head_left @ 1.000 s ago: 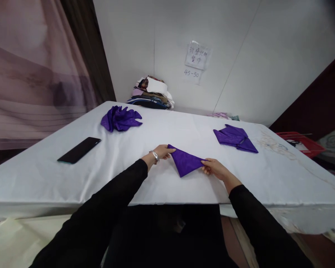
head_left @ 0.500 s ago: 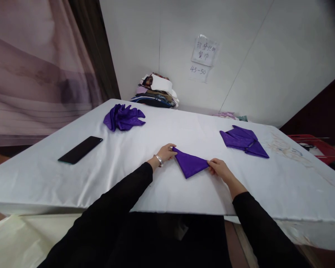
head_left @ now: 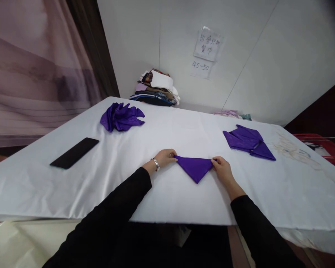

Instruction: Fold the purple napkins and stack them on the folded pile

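A purple cloth napkin point(head_left: 195, 168), folded into a triangle, lies in front of me with its long edge away from me and its point toward me. My left hand point(head_left: 166, 158) pinches its left corner between thumb and fingers; a silver bracelet circles that wrist. At the opposite corner, my right hand point(head_left: 221, 168) grips the cloth the same way. Both hands rest low over the white tablecloth point(head_left: 167, 201). Whether the napkin is lifted off the cloth or touching it, I cannot tell.
A bunched, pleated purple napkin point(head_left: 122, 117) is at the back left, near a black phone point(head_left: 75, 152). Another folded purple napkin point(head_left: 248, 142) lies to the right. Stacked clothes point(head_left: 156, 88) stand by the wall, under handwritten paper signs point(head_left: 208, 44). A red basket point(head_left: 324, 147) is beyond the right edge.
The napkin has turned so its long edge now runs nearly level across my view. My left hand came slightly nearer me, both corners still held. The view has shifted a little.
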`<state>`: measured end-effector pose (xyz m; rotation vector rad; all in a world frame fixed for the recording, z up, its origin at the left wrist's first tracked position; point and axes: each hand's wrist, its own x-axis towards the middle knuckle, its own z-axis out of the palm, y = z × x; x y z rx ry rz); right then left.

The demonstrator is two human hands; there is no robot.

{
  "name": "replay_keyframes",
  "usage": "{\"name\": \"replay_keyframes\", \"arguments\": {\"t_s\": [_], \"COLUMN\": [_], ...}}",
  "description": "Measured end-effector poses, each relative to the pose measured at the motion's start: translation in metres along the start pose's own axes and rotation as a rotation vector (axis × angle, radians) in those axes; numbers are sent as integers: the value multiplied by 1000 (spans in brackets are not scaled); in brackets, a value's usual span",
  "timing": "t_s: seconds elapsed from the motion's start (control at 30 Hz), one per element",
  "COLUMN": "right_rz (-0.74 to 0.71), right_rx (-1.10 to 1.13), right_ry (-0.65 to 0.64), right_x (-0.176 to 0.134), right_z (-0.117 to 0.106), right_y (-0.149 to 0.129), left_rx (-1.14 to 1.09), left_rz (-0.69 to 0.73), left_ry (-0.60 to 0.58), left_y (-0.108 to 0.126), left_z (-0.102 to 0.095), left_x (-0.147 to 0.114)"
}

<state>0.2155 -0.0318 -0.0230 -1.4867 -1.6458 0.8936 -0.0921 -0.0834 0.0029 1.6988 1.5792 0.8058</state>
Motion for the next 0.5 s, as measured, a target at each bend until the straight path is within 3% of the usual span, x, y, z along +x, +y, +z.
{"name": "replay_keyframes", "arguments": {"t_s": [0.27,0.5], "right_rz": [-87,-90], "right_rx": [-199,-370], "right_ry": [125,118], "right_x": [-1,-8], "right_z": [7,10], "right_y": [-1,-14], "left_rx": [276,367], "left_rz": [169,319], "left_ry": [-36,49], "left_y": [2,3], "left_z": [0,4], "left_x": [-5,-5]}}
